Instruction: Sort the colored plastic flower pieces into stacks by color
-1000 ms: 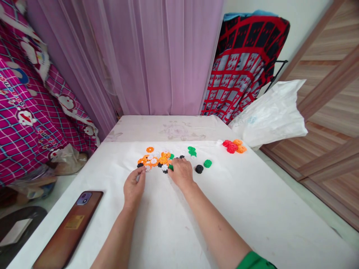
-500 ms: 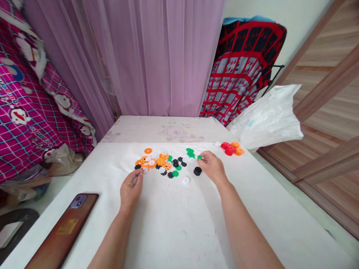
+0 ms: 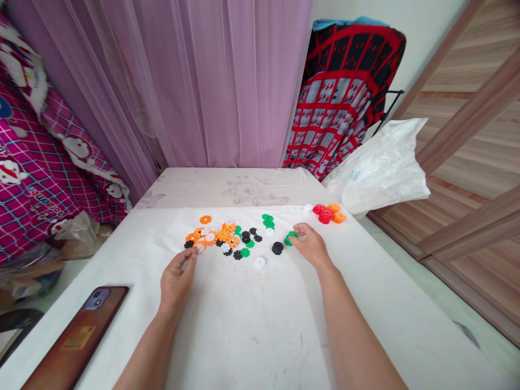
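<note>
Right hand is resting on the white table, with thumb and forefinger pinching a green disc at the 3 o'clock side of the scattered disc pile. Left hand is hovering at the pile's 7 o'clock, fingertips pressed together; anything between them cannot be told. A phone is lying at 8 o'clock.

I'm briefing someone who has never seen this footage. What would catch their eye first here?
The scatter of small orange, white, black and green flower-shaped plastic discs at the middle of the white-covered table stands out first. The right hand has its fingertips on a small stack of green discs to the scatter's right, while the left hand rests at its left edge. Behind the table hangs a pale purple curtain.
</note>
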`<control>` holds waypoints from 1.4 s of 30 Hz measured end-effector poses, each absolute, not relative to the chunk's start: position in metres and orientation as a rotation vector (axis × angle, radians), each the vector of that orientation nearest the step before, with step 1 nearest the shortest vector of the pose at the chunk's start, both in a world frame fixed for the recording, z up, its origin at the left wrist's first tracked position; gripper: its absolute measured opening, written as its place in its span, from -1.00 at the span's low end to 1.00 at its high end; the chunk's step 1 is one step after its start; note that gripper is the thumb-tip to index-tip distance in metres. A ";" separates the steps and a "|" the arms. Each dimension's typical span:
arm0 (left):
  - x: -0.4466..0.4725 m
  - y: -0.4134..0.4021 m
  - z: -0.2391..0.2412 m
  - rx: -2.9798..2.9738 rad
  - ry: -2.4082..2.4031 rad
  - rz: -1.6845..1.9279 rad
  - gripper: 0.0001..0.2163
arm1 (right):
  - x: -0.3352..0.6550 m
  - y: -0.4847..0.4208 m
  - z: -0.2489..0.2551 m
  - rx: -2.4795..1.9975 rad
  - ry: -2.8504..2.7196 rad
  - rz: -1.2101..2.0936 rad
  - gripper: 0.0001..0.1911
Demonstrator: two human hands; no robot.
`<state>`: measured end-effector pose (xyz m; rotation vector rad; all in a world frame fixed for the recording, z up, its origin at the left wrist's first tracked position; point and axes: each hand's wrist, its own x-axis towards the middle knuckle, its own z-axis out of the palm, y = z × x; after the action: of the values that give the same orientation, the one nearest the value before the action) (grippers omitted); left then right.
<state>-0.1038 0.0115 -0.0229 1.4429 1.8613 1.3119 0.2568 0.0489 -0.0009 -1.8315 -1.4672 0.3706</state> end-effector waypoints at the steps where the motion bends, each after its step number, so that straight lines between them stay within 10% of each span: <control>1: -0.104 0.011 -0.023 1.442 1.861 1.315 -0.67 | 0.258 0.048 -0.002 -1.836 -1.476 0.368 -0.72; 27: -0.102 0.010 -0.020 1.426 1.850 1.309 -0.67 | 0.257 0.064 0.000 -1.804 -1.518 0.412 -0.64; 42: -0.103 0.011 -0.023 1.427 1.869 1.499 -0.70 | 0.098 0.116 0.036 -2.331 -1.785 0.618 -0.46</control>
<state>-0.1028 0.0110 -0.0234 1.4266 1.8686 1.4991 0.0976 0.1159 0.0357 -2.3314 -1.7846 0.6177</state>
